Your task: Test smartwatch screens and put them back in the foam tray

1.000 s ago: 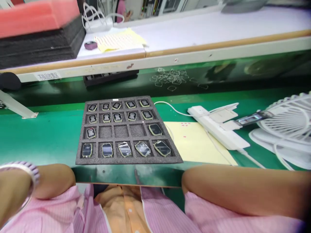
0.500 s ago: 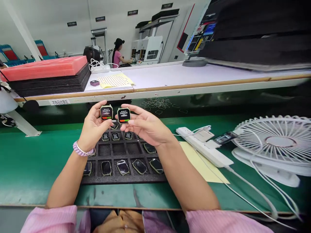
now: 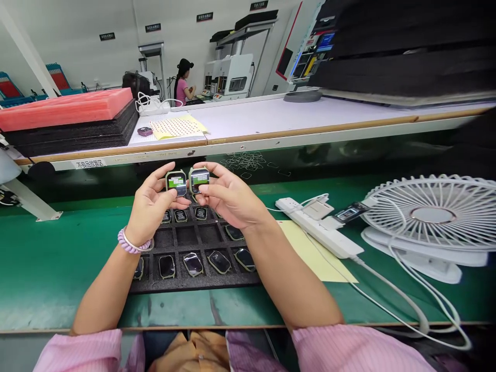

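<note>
My left hand [image 3: 151, 206] pinches a small square watch body [image 3: 176, 182] with a lit green-and-white screen. My right hand [image 3: 228, 196] grips a second, matching watch body [image 3: 199, 178] right beside it. Both hands hover above the far half of a dark foam tray [image 3: 186, 279] with square pockets. Several more watch bodies [image 3: 192, 263] lie in its near row, and others show under my hands. Some pockets in the middle rows hold nothing.
A yellow sheet [image 3: 315, 253], a white power strip [image 3: 318, 232] with cables and a white desk fan [image 3: 430, 217] lie to the right on the green belt [image 3: 50, 258]. A pink-topped foam stack [image 3: 70, 116] sits on the raised shelf. A person [image 3: 181, 88] works far behind.
A second ago my arms lay low and the tray was uncovered. My hands rose over it holding two watch bodies; their screens have since turned from red to green, hands slightly closer.
</note>
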Demonstrator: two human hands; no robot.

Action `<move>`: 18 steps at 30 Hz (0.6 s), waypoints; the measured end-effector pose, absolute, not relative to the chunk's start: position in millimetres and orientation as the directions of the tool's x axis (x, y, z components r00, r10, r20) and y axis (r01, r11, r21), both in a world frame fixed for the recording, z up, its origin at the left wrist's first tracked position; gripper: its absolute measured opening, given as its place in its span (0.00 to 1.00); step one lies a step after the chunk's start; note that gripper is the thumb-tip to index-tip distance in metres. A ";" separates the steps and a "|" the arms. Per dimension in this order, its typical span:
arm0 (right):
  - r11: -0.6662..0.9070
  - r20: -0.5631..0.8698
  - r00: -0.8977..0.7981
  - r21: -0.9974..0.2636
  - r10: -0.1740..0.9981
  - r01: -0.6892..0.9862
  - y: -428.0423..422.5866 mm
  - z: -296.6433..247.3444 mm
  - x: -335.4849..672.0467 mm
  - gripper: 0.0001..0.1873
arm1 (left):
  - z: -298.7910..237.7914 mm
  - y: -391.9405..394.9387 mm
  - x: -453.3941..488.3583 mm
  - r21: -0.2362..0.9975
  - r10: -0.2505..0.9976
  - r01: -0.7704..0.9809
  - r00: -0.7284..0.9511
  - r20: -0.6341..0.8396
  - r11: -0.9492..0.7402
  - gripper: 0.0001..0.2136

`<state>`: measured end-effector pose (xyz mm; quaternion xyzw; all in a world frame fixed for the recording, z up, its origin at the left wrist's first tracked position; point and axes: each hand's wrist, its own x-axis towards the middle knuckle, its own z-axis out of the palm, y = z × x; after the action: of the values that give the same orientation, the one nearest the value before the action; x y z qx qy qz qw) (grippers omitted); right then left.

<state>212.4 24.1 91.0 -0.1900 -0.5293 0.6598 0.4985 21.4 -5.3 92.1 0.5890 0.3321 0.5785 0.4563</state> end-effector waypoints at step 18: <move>0.140 0.326 -0.367 -0.882 0.871 -0.450 30.3 88.9 201.7 0.29 | 96.7 3.1 18.4 0.920 0.928 -0.182 0.075 0.365 -0.347 0.24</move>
<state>201.7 30.3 88.9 -0.1949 -0.5401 0.6260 0.5277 18.4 3.1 96.7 0.5657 0.3298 0.5947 0.4664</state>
